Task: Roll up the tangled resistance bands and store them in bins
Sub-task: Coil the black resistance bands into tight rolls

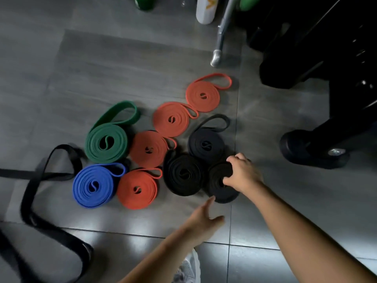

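- Your right hand (242, 172) gripped the nearest black coil (219, 190) on the floor (122, 68), fingers curled over its rim and hiding its far edge.
- Your left hand (202, 219) was spread and blurred; whether it touched that coil was unclear.
- The loose black band (28, 193) ran off the left edge.

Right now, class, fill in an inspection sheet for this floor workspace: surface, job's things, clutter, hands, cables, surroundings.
Surface: grey tiled floor.
Job's things: four orange rolls, three black rolls, green roll, blue roll; unrolled black band at left; no bin seen.
Clutter: white bottle at far edge.
Hands: right hand grips nearest black roll; left hand open beside it.
Cables: nothing seen.
Surroundings: metal leg, black equipment, light sneaker.
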`<state>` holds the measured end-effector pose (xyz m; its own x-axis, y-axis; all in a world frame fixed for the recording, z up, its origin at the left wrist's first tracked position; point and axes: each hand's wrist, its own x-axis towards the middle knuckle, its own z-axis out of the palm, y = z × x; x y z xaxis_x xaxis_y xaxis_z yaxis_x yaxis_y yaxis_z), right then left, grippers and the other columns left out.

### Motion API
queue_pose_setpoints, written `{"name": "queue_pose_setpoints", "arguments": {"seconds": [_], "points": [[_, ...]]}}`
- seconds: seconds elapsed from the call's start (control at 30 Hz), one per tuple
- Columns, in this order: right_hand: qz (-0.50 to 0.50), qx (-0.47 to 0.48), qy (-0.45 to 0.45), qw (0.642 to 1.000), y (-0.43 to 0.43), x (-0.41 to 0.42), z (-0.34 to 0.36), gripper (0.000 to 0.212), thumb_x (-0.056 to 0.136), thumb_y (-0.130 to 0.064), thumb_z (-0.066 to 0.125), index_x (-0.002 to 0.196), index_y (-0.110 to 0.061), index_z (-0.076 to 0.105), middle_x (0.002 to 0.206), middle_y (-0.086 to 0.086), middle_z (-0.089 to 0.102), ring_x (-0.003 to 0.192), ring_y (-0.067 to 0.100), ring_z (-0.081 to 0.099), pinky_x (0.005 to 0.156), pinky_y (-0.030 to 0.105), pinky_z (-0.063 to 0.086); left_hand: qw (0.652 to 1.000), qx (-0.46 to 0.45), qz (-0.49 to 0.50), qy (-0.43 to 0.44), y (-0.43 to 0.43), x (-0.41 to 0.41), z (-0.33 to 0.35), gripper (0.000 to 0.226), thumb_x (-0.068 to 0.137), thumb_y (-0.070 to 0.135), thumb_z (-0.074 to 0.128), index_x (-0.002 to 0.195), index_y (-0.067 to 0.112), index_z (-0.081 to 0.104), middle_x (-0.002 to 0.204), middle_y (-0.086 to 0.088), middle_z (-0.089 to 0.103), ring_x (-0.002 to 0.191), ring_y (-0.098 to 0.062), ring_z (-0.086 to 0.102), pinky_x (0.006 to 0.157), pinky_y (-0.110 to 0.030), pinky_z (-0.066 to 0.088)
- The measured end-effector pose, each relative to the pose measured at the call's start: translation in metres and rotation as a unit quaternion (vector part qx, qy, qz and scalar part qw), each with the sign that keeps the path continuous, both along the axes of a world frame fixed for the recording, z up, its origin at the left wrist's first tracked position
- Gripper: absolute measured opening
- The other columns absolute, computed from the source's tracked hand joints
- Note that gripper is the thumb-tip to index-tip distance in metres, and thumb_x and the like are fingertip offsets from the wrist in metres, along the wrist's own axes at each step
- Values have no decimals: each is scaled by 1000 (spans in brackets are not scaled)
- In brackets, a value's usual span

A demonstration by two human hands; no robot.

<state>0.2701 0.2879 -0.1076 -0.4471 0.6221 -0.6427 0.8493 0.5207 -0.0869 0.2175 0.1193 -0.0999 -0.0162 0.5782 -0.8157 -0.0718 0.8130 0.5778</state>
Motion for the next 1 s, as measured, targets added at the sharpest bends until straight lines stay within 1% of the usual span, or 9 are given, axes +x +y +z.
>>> {"name": "queue_pose_setpoints", "arguments": {"seconds": [0.07, 0.2, 0.27, 0.37, 0.53, 0.63, 0.7, 0.8, 1.0], "points": [[8, 5, 3, 1000, -2, -1, -4, 58, 78, -35, 68, 128, -19, 44, 131, 1, 38, 117, 25, 43, 84, 34, 45, 999, -3, -24, 29, 10, -1, -5, 72, 91, 31, 55, 150, 25, 14, 145, 2, 36, 97, -2, 54, 77, -15, 42], [34, 12, 15, 999, -1, 4, -8, 57, 80, -35, 66, 130, -17, 43, 133, 2, 39, 120, 25, 40, 92, 36, 45, 996, -18, -59, 65, 17, -16, -8, 70, 91, 31, 57, 149, 19, 20, 152, -3, 31, 134, -16, 38, 106, -24, 33], [49, 13, 15, 999, 1, 4, -6, 64, 81, -36, 65, 135, -16, 38, 136, 3, 39, 124, 25, 39, 98, 35, 41, 997, -15, -52, 56, 14, -24, -4, 57, 92, 25, 57, 143, 12, 35, 144, -4, 43, 131, -12, 41, 102, -20, 33], [22, 18, 55, 998, -6, 2, 0, 75, 82, -38, 64, 143, -15, 27, 146, 4, 31, 134, 25, 31, 105, 36, 34, 996, -11, -40, 74, 1, -43, 6, 32, 94, 19, 51, 123, 6, 57, 112, -4, 62, 106, -10, 57, 73, -17, 40], [43, 30, 174, 983, -60, -27, 16, 64, 77, -29, 68, 135, -13, 45, 141, 9, 40, 126, 32, 41, 100, 40, 39, 988, -40, -77, 127, -43, -111, 18, 19, 93, 17, 50, 104, 9, 64, 105, -14, 68, 74, -11, 65, 51, -12, 39], [61, -15, 218, 974, -103, -56, 14, 57, 70, -24, 74, 122, -10, 57, 130, 15, 51, 115, 39, 52, 93, 45, 47, 973, -70, -127, 177, -77, -160, 30, 13, 91, 19, 51, 92, 17, 64, 86, -4, 67, 78, -17, 66, 50, -16, 39], [82, -45, 226, 970, -133, -79, 15, 54, 72, -25, 72, 123, -11, 57, 132, 14, 49, 118, 37, 50, 96, 43, 45, 957, -78, -171, 222, -103, -186, 35, 8, 89, 22, 53, 89, 26, 60, 79, 6, 62, 86, -19, 64, 63, -21, 46], [113, -98, 215, 965, -175, -110, 20, 50, 81, -29, 63, 128, -17, 51, 142, 7, 38, 128, 30, 40, 105, 36, 36, 940, -96, -200, 259, -143, -204, 38, 19, 86, 32, 50, 93, 20, 64, 96, 1, 67, 92, -21, 63, 80, -29, 51], [147, -154, 181, 960, -218, -129, 23, 46, 88, -33, 55, 130, -20, 48, 143, 1, 34, 131, 21, 35, 105, 29, 31, 873, -277, -224, 332, -228, -170, 6, 39, 89, 46, 45, 112, 18, 59, 117, -6, 64, 109, -29, 59, 81, -31, 47]]}}
